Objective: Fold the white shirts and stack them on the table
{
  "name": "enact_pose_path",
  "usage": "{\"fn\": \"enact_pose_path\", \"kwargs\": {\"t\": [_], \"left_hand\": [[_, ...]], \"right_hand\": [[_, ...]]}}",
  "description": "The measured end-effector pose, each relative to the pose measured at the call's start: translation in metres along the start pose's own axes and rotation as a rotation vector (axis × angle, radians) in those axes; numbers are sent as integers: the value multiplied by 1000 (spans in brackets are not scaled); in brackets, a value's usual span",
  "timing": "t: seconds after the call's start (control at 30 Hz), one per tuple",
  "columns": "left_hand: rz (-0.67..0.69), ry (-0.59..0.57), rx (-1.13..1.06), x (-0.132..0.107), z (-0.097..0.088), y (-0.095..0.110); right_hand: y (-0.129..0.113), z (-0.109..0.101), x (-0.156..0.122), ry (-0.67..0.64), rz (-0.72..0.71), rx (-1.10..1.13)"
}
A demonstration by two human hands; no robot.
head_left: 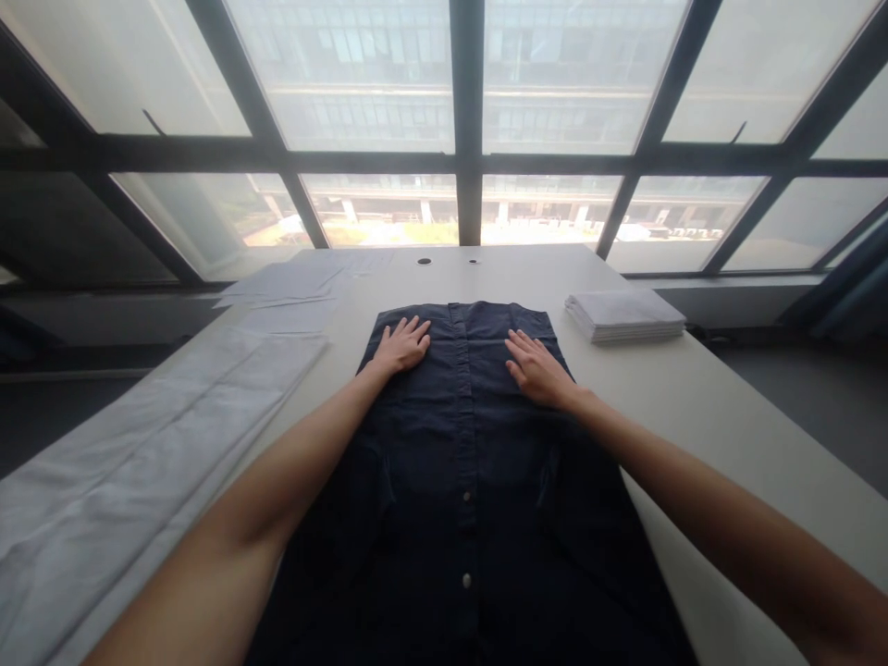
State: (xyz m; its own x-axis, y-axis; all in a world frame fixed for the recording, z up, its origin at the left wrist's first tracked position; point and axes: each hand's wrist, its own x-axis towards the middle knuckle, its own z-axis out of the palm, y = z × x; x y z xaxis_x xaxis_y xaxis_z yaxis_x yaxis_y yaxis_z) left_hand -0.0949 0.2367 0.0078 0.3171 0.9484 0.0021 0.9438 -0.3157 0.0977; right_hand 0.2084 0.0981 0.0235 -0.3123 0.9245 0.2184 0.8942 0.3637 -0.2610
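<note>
A dark navy button-front garment [430, 435] lies spread on the white table, its placket running down the middle with two pale buttons showing towards me. Whether it is a shirt, a skirt or a dress I cannot tell. My left hand [403, 345] rests flat on its far left part, fingers spread. On the far right part lies my right hand [537, 368], palm down with the fingers stretched out. Neither hand grips anything. Slight creases cross the cloth between the hands. The near end of the garment runs out of the picture.
A folded white cloth stack [624, 314] sits on the table [728, 444] to the right. Long white fabric [159, 472] covers the left side, with white sheets [284, 287] beyond it. Two small round fittings show near the far edge, below large windows [375, 74].
</note>
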Motion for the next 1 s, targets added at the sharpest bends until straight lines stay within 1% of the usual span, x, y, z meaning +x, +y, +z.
{"fn": "enact_pose_path", "kwargs": {"t": [0.03, 0.07, 0.1, 0.13, 0.2, 0.3, 0.37, 0.43, 0.5, 0.6, 0.67, 0.73, 0.8, 0.87, 0.93, 1.0], "left_hand": [[2, -7, 3, 0, 1, 0], [3, -13, 7, 0, 1, 0], [2, -20, 11, 0, 2, -1], [2, -23, 16, 0, 3, -1], [0, -23, 28, 1, 4, -3], [0, -14, 48, 2, 7, -4], [-3, -13, 55, 2, 7, -4], [-11, -18, 51, 3, 7, -4], [-16, -31, 37, 4, 5, -4], [-10, -49, -10, 3, -2, -1], [1, -14, -58, -3, -9, 2], [58, 44, -104, -18, -17, 6], [169, 77, -146, -45, -25, 12], [260, 73, -160, -81, -35, 20], [255, 61, -115, -124, -44, 29], [190, 61, -32, -168, -50, 38]], "right_hand": [[9, 3, 16, -58, -101, -21], [20, 7, 31, -125, -173, -32], [31, 10, 42, -181, -195, -37], [44, 12, 52, -223, -178, -40], [71, 15, 64, -262, -72, -50], [105, 13, 72, -246, 125, -85], [117, 9, 75, -230, 210, -102], [116, 6, 78, -207, 242, -109], [104, 4, 82, -163, 234, -112], [71, -2, 81, -61, 185, -108], [44, -8, 71, 6, 160, -105], [17, -17, 52, 43, 160, -96], [-10, -27, 24, 4, 174, -58], [-37, -36, -10, -137, 192, -2], [-60, -42, -46, -268, 195, 18], [-78, -46, -78, -346, 185, -20]]}}
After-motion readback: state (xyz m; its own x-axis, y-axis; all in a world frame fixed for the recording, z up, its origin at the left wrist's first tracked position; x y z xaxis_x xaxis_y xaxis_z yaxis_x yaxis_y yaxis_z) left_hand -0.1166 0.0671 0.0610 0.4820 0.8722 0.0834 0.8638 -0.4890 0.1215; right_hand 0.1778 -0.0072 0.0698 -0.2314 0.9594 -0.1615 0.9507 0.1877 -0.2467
